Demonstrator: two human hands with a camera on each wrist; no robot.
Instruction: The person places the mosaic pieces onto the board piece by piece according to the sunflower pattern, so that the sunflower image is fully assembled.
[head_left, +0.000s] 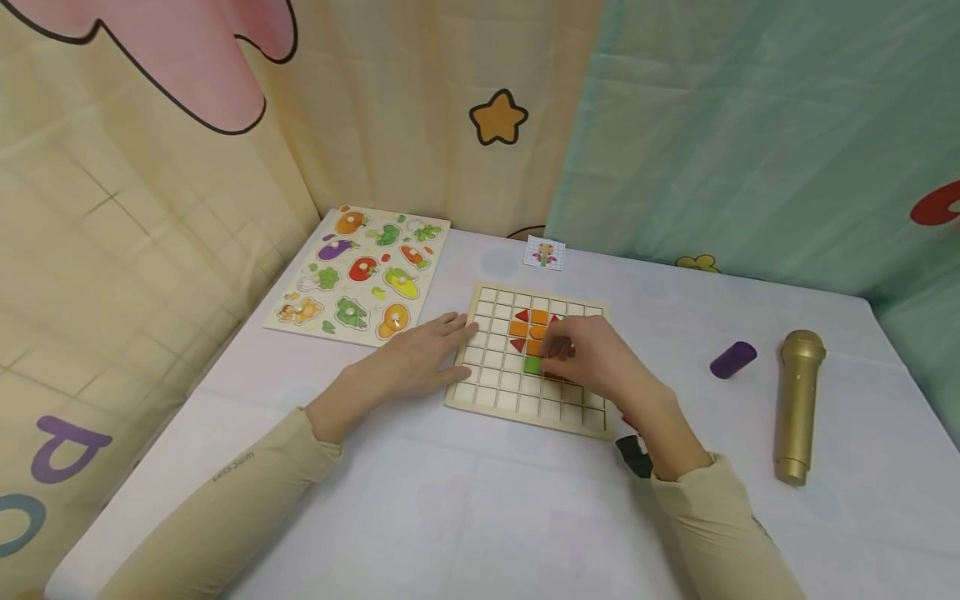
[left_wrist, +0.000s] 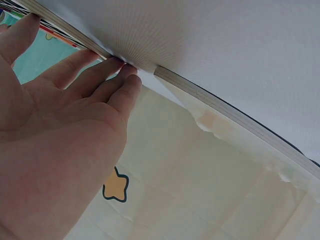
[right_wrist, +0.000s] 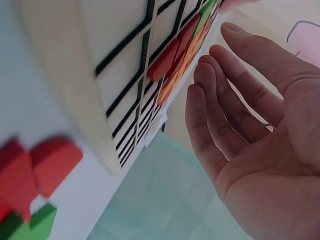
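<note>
A wooden grid board (head_left: pixel 487 398) with white squares lies on the table. Orange tiles (head_left: pixel 539 317), red triangles (head_left: pixel 518 344) and a green tile (head_left: pixel 532 365) sit in its middle. My left hand (head_left: pixel 417 357) rests at the board's left edge, fingers extended along it. Over the right half of the grid hovers my right hand (head_left: pixel 600 354), fingertips close to the green tile. In the right wrist view its loosely bent fingers (right_wrist: pixel 200 115) stand apart from the thumb with nothing between them. The hand hides part of the pattern in the head view.
Loose red pieces (right_wrist: pixel 56 162) and a green piece (right_wrist: pixel 44 220) lie beside the board. Behind it is a small pattern card (head_left: pixel 543 252). A vegetable peg puzzle (head_left: pixel 348 336) lies left; a purple cylinder (head_left: pixel 733 360) and gold microphone (head_left: pixel 800 408) lie right. Curtains border the table.
</note>
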